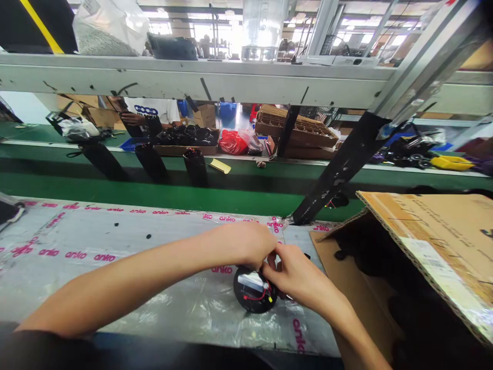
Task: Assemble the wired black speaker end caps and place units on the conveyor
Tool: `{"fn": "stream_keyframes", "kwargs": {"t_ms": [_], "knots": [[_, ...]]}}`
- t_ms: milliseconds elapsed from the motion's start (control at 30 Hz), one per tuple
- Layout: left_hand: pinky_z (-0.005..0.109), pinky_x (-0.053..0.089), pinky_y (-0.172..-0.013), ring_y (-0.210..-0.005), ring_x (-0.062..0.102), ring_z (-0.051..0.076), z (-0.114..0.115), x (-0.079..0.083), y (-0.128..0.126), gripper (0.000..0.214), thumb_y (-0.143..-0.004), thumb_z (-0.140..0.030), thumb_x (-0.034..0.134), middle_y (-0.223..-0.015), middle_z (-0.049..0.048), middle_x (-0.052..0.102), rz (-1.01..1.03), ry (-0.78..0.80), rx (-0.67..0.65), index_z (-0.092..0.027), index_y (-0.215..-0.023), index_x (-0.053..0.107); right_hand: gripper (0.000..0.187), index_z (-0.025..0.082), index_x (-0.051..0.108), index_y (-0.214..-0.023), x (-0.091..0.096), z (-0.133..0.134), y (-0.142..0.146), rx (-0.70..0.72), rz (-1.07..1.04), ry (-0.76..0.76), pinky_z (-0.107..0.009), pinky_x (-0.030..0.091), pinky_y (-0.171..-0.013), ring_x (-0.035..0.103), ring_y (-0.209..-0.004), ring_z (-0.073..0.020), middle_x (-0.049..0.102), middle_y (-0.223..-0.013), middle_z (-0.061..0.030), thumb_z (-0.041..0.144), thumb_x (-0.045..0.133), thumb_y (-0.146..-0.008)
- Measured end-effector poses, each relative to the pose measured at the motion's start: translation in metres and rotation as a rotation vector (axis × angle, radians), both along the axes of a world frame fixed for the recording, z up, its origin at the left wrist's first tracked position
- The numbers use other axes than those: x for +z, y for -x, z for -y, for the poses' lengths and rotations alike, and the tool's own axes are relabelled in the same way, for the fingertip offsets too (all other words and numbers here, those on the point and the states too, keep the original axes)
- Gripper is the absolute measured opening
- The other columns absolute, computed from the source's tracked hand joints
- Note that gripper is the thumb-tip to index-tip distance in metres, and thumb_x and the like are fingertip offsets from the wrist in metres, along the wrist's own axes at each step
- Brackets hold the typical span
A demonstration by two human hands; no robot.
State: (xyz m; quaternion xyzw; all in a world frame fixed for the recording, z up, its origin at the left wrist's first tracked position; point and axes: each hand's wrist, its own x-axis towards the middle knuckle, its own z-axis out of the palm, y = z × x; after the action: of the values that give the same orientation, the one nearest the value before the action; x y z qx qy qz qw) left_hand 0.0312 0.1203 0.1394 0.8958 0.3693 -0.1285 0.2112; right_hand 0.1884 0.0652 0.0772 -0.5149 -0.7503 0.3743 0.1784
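Note:
A round black housing (245, 304) lies on the plastic-covered table, directly below my hands. Inside it are a shiny silver piece (248, 280), a red wire (252, 298) and a small yellow connector (270, 299). My left hand (254, 244) reaches over the far rim of the housing, wrist bent, its fingertips hidden behind the hand. My right hand (295, 270) comes in from the right, thumb and fingers pinched together against the left hand's fingers. Whatever sits between the fingertips is too small and covered to make out.
An open cardboard box (427, 246) with dark parts inside stands close on the right. Beyond the table runs a green conveyor belt (165, 192) carrying black cylinders (195, 167). A slanted black post (339, 164) and a shelf beam (185, 82) cross in front. A co-worker's hand (133, 119) shows across the belt.

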Motion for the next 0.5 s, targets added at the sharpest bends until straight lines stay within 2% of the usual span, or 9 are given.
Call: {"fn": "stream_keyframes", "kwargs": {"t_ms": [100,233,333,500], "knots": [[0.029,0.047,-0.053,-0.056,0.071,0.025,-0.001,0.005,0.017,0.012,-0.078,-0.014,0.073,-0.062,0.0095,0.076,-0.044,0.052,0.014,-0.015,-0.069,0.081,0.010,0.020,0.068,-0.089,-0.010,0.005,-0.005,-0.031,-0.040,0.015,-0.025,0.037,-0.056,0.062,-0.059,-0.0153,0.069,-0.070,0.0018,0.019,0.059,-0.093],[0.026,0.040,-0.047,-0.049,0.066,0.019,0.012,0.006,0.044,0.029,-0.092,-0.022,0.059,-0.060,0.0068,0.077,-0.068,0.139,0.093,-0.017,-0.078,0.084,0.014,0.022,0.065,-0.084,-0.023,0.014,-0.004,-0.113,-0.130,0.025,-0.025,0.035,-0.055,0.057,-0.058,-0.0151,0.060,-0.063,0.0039,0.028,0.060,-0.096],[0.027,0.037,-0.046,-0.045,0.060,0.019,0.020,0.004,0.052,0.028,-0.087,-0.020,0.058,-0.062,0.0091,0.077,-0.119,0.138,0.149,-0.016,-0.077,0.085,0.015,0.022,0.062,-0.081,-0.025,0.021,0.005,-0.137,-0.146,0.011,-0.026,0.032,-0.055,0.050,-0.056,-0.0138,0.054,-0.061,0.0054,0.027,0.060,-0.096],[0.030,0.028,-0.043,-0.045,0.057,0.020,0.016,0.002,0.052,0.017,-0.076,-0.013,0.066,-0.063,0.0114,0.076,-0.199,0.043,0.028,-0.014,-0.071,0.082,0.019,0.023,0.056,-0.079,-0.022,0.031,0.030,-0.110,-0.113,-0.100,-0.028,0.031,-0.057,0.046,-0.055,-0.0134,0.051,-0.062,0.0051,0.023,0.055,-0.098]]}}
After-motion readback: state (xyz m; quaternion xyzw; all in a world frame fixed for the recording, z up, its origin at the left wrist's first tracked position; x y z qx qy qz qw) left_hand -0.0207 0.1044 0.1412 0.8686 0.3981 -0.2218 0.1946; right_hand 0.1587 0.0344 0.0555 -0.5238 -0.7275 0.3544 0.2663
